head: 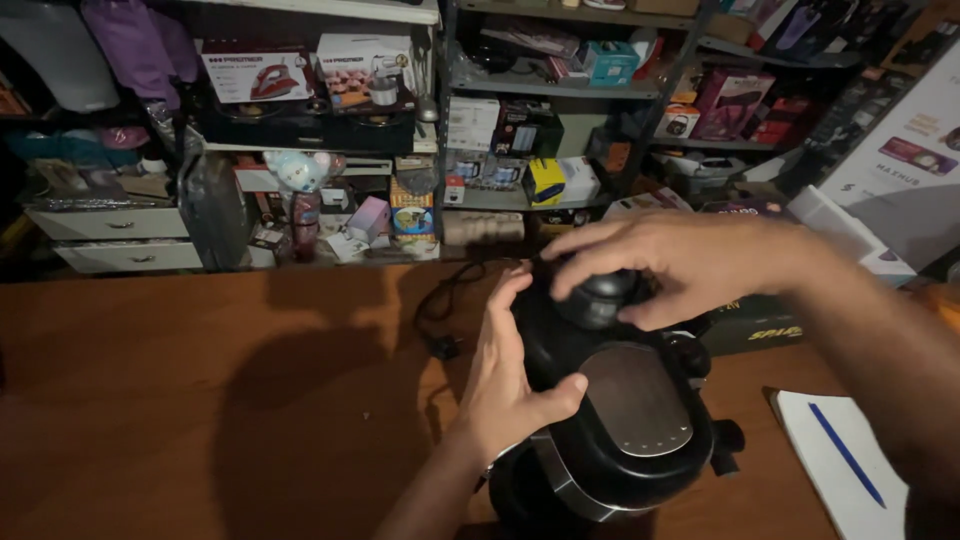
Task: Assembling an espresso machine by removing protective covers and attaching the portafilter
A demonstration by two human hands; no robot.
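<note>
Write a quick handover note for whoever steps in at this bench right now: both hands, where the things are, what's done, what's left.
Left hand: gripping the side of the black coffee machine, thumb on its top panel.
Right hand: closed over the black knob on top of the machine.
Machine stands on the wooden table; its power cord lies unplugged behind it. A notepad with a blue pen lies to the right.
Done: machine steadied, knob gripped.
Left: whether the knob is loose or tight cannot be told.
</note>
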